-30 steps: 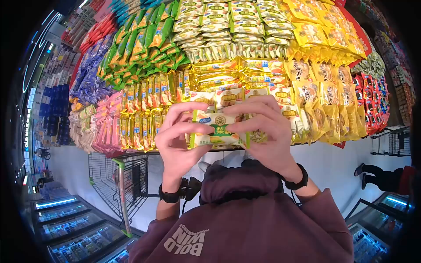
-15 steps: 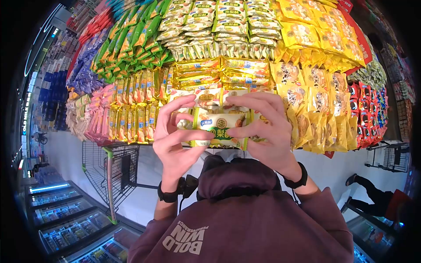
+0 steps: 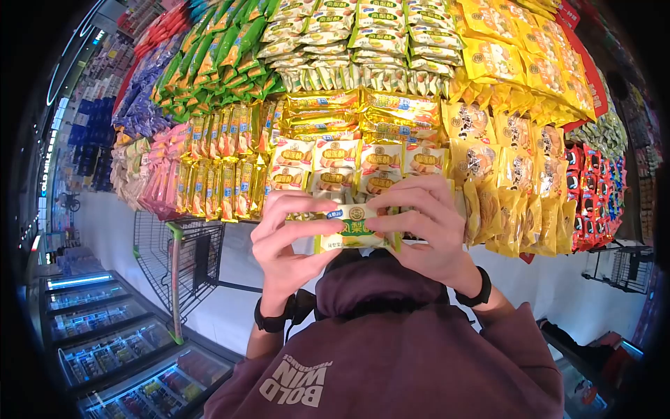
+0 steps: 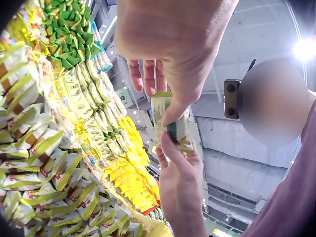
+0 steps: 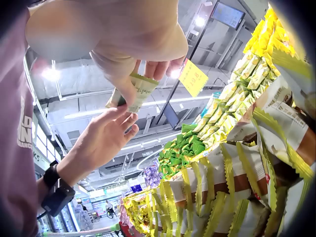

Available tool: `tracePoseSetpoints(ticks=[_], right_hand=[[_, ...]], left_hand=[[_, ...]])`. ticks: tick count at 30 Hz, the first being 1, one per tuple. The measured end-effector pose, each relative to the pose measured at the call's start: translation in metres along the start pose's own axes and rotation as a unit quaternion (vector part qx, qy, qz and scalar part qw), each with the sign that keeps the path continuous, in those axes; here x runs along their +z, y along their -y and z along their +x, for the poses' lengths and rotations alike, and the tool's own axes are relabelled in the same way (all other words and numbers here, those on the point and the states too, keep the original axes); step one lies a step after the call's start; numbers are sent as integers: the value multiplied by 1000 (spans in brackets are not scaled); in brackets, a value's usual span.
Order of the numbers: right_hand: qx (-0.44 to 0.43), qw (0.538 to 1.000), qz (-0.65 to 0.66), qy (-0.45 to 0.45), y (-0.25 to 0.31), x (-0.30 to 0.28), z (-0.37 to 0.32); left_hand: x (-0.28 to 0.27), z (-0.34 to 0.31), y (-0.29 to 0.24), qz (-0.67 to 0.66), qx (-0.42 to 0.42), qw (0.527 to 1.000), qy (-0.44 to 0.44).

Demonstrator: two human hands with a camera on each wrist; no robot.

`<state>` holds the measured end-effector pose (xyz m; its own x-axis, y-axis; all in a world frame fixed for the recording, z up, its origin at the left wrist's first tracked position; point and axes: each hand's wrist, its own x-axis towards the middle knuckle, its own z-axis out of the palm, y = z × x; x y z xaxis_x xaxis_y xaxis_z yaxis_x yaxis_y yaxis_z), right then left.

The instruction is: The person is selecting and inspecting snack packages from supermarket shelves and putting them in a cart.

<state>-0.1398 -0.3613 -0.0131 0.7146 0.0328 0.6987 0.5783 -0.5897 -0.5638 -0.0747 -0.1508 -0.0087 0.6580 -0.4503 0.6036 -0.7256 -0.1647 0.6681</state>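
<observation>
Both hands hold a small white and green pastry packet (image 3: pixel 354 239) in front of the chest, its printed face turned up toward the head camera. The left hand (image 3: pixel 286 241) grips its left end between thumb and fingers. At the other end, the right hand (image 3: pixel 429 227) pinches it the same way, index fingertip on the green band. In the left wrist view the packet (image 4: pixel 159 113) spans from the left thumb to the right hand (image 4: pixel 182 190) below. The right wrist view shows the packet's back (image 5: pixel 143 89) and the left hand (image 5: pixel 101 133) reaching up.
Just beyond the hands rises a display of wrapped snacks: durian-coloured white packets (image 3: pixel 335 153), gold packets (image 3: pixel 321 101), green ones (image 3: pixel 216 63) and yellow bags (image 3: pixel 492 63). A shopping cart (image 3: pixel 176 279) stands behind at left, another cart (image 3: pixel 621 269) at right. Freezers (image 3: pixel 105 328) line the lower left.
The packet and both hands have come slightly lower in the head view, closer to the body. The left fingers, more spread half a second ago, now lie nearer the packet's top edge.
</observation>
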Motion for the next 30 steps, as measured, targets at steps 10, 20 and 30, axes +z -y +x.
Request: tracePoseSetpoints(ticks=[10,20,30], right_hand=[[174,977,125,11,3,4,0],[116,988,107,1,-6,25,19],[134,979,137,74,13,60,60]], left_hand=[[5,5,9,-68,-52,996,15],[-21,28,24,-36,0,999,38],[-91,23,65,-19,54,998,-22]])
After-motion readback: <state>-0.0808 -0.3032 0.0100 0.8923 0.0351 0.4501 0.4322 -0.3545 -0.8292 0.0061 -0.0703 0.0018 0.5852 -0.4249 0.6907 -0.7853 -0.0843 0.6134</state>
